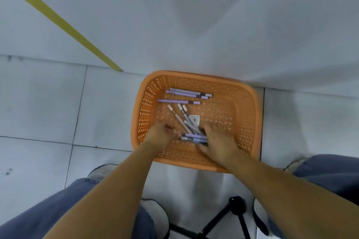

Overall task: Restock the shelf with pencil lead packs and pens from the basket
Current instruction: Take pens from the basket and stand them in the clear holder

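An orange plastic basket (240, 106) stands on the tiled floor against a white base panel. Inside lie several purple and grey pens (186, 94), some near the far wall and some crossed in the middle beside a small white pack (195, 118). Both my hands are inside the basket. My right hand (219, 141) grips a bundle of pens (194, 137) lying sideways. My left hand (162, 134) has curled fingers at the bundle's left ends; the image is blurred there, so what it holds is unclear.
A yellow strip (58, 19) runs diagonally across the white panel at the upper left. My knees in blue trousers and my shoes flank the view. A black tripod base (233, 209) stands on the floor below the basket.
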Tool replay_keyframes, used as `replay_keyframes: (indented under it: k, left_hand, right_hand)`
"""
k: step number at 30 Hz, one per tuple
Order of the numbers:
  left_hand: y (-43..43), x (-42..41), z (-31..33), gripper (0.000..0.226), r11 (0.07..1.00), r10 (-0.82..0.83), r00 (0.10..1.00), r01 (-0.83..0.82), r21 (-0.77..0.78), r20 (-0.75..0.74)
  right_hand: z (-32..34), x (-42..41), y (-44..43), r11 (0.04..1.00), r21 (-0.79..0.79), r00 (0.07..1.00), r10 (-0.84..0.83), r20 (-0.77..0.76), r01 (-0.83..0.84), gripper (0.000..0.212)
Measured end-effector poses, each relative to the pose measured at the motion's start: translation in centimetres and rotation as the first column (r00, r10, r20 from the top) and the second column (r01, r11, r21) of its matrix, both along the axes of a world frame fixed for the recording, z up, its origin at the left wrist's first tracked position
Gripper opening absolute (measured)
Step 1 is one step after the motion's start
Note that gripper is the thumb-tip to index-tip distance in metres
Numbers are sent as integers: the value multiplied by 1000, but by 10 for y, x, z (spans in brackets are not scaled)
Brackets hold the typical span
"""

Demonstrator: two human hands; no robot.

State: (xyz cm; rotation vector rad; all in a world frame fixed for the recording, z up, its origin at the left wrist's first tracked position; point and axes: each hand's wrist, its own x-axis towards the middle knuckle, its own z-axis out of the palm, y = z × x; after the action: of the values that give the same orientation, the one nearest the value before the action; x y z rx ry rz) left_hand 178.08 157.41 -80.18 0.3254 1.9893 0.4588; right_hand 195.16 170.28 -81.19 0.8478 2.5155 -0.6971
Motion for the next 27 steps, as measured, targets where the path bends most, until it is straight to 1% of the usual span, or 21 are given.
replay_keyframes:
  k: [1,5,8,12,15,16,19,21,23,25,27]
  left_hand:
    - [0,0,-2,25,999,31,1000,-31,18,-2]
    - [1,3,-7,22,990,126,991,-123,66,-47]
    - [7,8,-8,21,980,175,981,-166,108,-79]
    - [29,13,-7,31,938,325,938,-305,165,-117]
    - [46,15,-8,48,916,400,897,-382,123,-188]
    - [51,16,-8,49,912,411,886,-398,104,-214]
    - [59,19,-11,38,900,435,867,-427,90,-242]
    - [58,19,-14,31,888,459,863,-447,106,-212]
    - [54,17,-17,26,889,457,868,-445,103,-195]
    - [52,15,-17,21,893,450,877,-438,106,-169]
    - [54,13,-15,26,887,461,876,-449,108,-142]
  right_hand:
    - [0,0,1,1000,1,1000,-2,-5,2,53]
    - [1,-4,8,993,-94,998,-68,5,68,33]
    - [4,-3,18,967,-173,982,-188,13,188,26]
    - [7,0,19,886,-280,918,-395,-36,371,6]
    - [8,-1,23,808,-327,853,-522,-10,491,9]
    - [8,-1,26,788,-336,838,-546,5,516,10]
    - [9,-4,34,762,-368,827,-562,35,533,11]
    - [9,-8,36,777,-385,851,-523,49,499,9]
    - [8,-14,35,802,-361,872,-485,70,475,18]
    - [5,-23,34,835,-280,879,-471,79,473,32]
    - [3,-29,31,879,-175,896,-438,76,444,40]
